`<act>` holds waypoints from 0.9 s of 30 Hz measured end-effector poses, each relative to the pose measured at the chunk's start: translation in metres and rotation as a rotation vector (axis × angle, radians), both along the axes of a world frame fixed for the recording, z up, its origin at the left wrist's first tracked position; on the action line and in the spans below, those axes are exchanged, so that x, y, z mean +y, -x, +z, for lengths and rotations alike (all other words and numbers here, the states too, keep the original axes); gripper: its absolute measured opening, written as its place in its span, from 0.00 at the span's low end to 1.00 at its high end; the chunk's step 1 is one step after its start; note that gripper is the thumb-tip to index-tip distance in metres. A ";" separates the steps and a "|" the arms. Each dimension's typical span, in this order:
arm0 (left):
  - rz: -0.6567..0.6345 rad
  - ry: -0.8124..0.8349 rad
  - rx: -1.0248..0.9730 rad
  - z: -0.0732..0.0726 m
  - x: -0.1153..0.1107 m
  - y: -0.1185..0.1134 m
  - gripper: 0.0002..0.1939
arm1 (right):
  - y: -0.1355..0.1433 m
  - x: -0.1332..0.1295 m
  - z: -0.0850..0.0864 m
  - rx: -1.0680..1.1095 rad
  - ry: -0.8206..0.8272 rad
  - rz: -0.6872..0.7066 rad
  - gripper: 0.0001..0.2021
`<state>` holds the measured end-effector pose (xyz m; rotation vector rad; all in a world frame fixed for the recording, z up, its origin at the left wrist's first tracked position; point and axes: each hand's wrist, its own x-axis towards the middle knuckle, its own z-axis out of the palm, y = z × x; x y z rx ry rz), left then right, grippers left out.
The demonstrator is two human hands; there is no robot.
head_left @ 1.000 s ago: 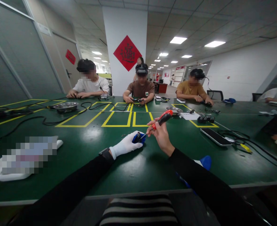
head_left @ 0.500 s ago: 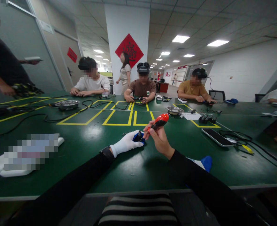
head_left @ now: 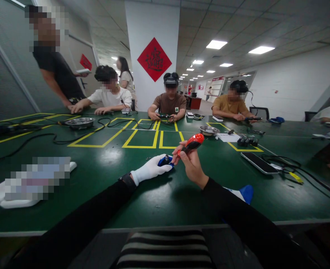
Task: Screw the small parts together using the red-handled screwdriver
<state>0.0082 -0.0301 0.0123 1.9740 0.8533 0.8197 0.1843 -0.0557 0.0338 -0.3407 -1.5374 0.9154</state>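
Inside near edge of green desk, white-gloved left hand grips black cylindrical part; right hand holds red-and-black plastic screwdriver. Likely screwdriving; next move needs steady aim

The only camera, head-worn, looks forward and down over the tabletop from just behind its near edge.

Dim in here, lit by ceiling panels
Glare whitens the tabletop nearer than the left fingers — soft shadow below the right fingers, view's edges stretched.
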 end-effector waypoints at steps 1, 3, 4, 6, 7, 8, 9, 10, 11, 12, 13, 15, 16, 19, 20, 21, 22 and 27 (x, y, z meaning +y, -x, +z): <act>-0.002 0.010 -0.014 0.000 0.000 0.000 0.14 | 0.000 0.000 0.000 0.003 0.001 0.002 0.12; -0.006 0.033 -0.037 -0.002 0.001 0.000 0.13 | 0.000 0.000 -0.001 0.010 -0.002 0.006 0.12; -0.008 0.042 -0.043 -0.002 0.002 0.001 0.13 | 0.000 0.000 0.000 0.014 -0.002 0.007 0.12; -0.009 0.053 -0.045 -0.003 0.002 0.001 0.13 | -0.001 -0.001 0.000 0.020 0.004 0.008 0.12; -0.005 0.055 -0.043 -0.004 0.002 0.001 0.13 | -0.001 -0.001 0.001 0.021 0.009 0.009 0.14; 0.002 0.055 -0.039 -0.004 0.002 0.001 0.12 | -0.001 -0.002 0.002 0.023 0.015 0.011 0.15; 0.008 0.055 -0.033 -0.004 0.003 0.001 0.13 | -0.001 -0.002 0.002 0.027 0.023 0.013 0.17; 0.013 0.057 -0.028 -0.004 0.003 0.002 0.13 | -0.001 -0.002 0.003 0.033 0.032 0.016 0.18; 0.015 0.062 -0.024 -0.004 0.003 0.002 0.13 | -0.001 -0.002 0.004 0.041 0.041 0.017 0.18; 0.016 0.069 -0.021 -0.005 0.003 0.002 0.14 | -0.001 -0.001 0.004 0.049 0.049 0.014 0.18; 0.015 0.075 -0.020 -0.005 0.003 0.002 0.14 | -0.001 -0.001 0.005 0.055 0.059 0.005 0.17; 0.015 0.078 -0.019 -0.006 0.003 0.003 0.15 | -0.001 0.001 0.006 0.060 0.076 -0.026 0.16; 0.016 0.077 -0.018 -0.006 0.003 0.003 0.15 | -0.001 0.002 0.006 0.064 0.083 -0.047 0.15; 0.022 0.063 -0.010 -0.007 0.003 0.003 0.15 | -0.001 0.005 0.009 0.084 0.104 -0.115 0.13; 0.024 0.059 -0.008 -0.007 0.004 0.002 0.15 | -0.001 0.006 0.010 0.087 0.111 -0.128 0.13; 0.026 0.053 -0.008 -0.007 0.004 0.002 0.15 | -0.001 0.006 0.010 0.082 0.123 -0.131 0.12; 0.027 0.047 -0.010 -0.007 0.004 0.002 0.15 | -0.001 0.006 0.011 0.077 0.134 -0.127 0.11; 0.028 0.039 -0.011 -0.005 0.003 0.001 0.16 | -0.005 0.008 0.009 0.158 0.174 -0.015 0.12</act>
